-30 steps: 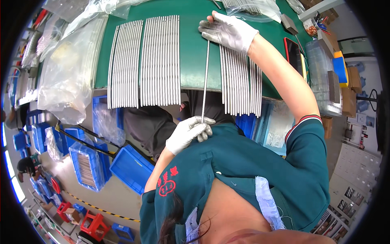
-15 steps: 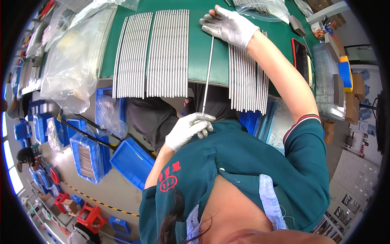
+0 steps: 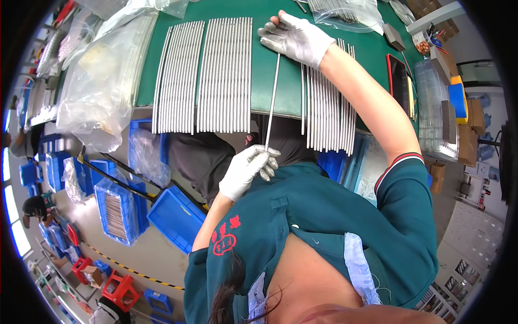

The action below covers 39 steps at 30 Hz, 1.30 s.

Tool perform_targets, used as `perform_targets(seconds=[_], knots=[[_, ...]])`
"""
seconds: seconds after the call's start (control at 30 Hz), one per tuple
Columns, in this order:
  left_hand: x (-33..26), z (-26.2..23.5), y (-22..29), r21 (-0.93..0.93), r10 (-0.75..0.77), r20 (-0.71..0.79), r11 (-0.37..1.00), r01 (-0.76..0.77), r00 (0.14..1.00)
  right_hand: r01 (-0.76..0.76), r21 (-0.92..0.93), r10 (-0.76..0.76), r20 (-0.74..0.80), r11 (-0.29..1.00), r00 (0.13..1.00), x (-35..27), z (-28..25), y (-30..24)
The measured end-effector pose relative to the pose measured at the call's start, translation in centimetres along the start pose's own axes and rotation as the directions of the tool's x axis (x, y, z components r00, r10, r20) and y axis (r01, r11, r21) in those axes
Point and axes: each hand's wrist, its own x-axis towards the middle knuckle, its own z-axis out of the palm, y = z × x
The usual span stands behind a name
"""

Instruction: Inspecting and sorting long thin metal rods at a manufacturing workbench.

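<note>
A thin metal rod [image 3: 273,94] slants from the green table over its near edge toward my body. White-gloved, my left hand [image 3: 248,171] pinches the rod's near end between thumb and fingers. My right hand [image 3: 297,40], also gloved, is over the rod's far end with its fingers stretched out; its grip there is hidden. Left of the rod lie two neat rows of similar rods, a left row [image 3: 179,78] and a middle row [image 3: 225,75]. A right row [image 3: 326,108] lies partly under my right forearm, with a single rod [image 3: 303,102] slightly apart at its left side.
Clear plastic bags [image 3: 97,86] cover the table's left side. Another bag of rods [image 3: 345,13] lies at the back. A red-edged dark device [image 3: 397,75] rests at the right. Blue bins [image 3: 175,216] stand on the floor at left, one holding rods [image 3: 114,210].
Both hands and the rod between them have shifted slightly left. My left fingers have closed further around its near end. One rod at the right row's left side now lies apart.
</note>
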Motion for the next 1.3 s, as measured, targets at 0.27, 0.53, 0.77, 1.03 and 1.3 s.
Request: perform_targets(seconds=[0.27,0.53,0.77,1.03,1.3], knots=[[-0.4,0.3,0.3,0.082,0.067,-0.173,0.995,-0.054,0.983,0.040,0.108,-0.063,0.224,0.993,0.972,-1.1,-1.0,-1.8],[-1.1,0.2,0.8,0.001,0.044,-0.243,0.999,-0.045,0.969,0.163,0.214,-0.219,0.272,0.963,0.937,-8.0,-3.6,-4.2],[-0.4,0.4,0.5,0.086,0.037,-0.178,0.996,-0.022,0.983,0.321,0.192,-0.355,0.180,0.927,0.917,-13.8,-6.4,-3.7],[1.1,2.1,0.5,0.171,-0.028,-0.048,0.985,0.035,0.998,0.417,-0.022,-0.416,0.041,0.909,0.908,-16.5,-4.7,-1.7],[-0.1,3.1,3.5,0.224,-0.002,0.004,0.975,0.001,1.000,0.530,-0.825,-0.381,0.562,-0.197,0.734,-16.1,0.2,1.8]])
